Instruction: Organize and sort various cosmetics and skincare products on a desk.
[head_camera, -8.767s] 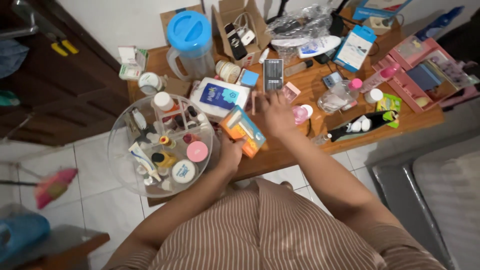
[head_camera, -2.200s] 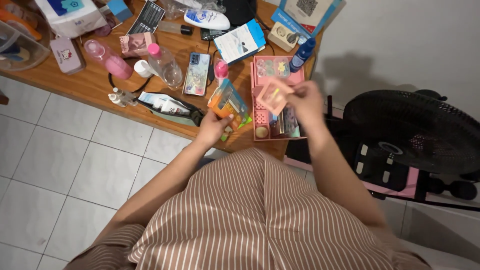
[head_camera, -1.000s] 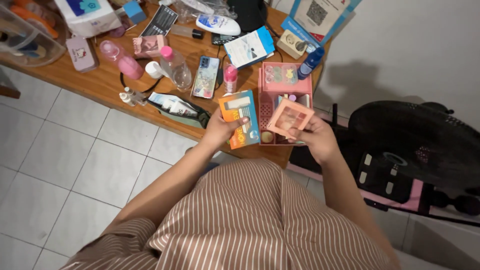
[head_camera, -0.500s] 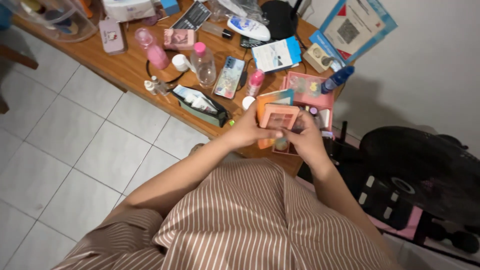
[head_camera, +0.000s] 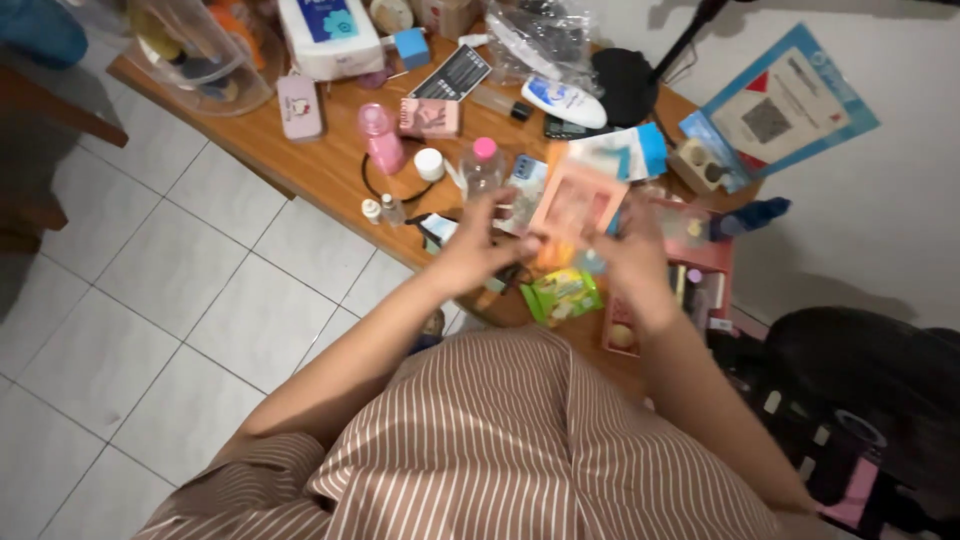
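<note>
Both my hands are raised over the front edge of the wooden table (head_camera: 310, 165). My right hand (head_camera: 630, 265) and my left hand (head_camera: 480, 250) together hold a flat pink square case (head_camera: 578, 200), tilted toward me and blurred. An orange box shows as a sliver (head_camera: 548, 255) just behind my fingers; which hand grips it is unclear. Below my hands lies a green packet (head_camera: 562, 293). A pink compartment tray (head_camera: 700, 285) sits under my right wrist.
The table holds a pink bottle (head_camera: 380, 140), a clear bottle with a pink cap (head_camera: 484, 165), a white tissue box (head_camera: 328, 35), a clear round tub (head_camera: 190, 50) and blue-and-white packs (head_camera: 630, 150). A black fan (head_camera: 870, 400) stands at the right. White tiled floor lies to the left.
My hands have lifted the pink case and orange box up off the pink tray toward me. The view has swung left, so the table's left part shows again.
</note>
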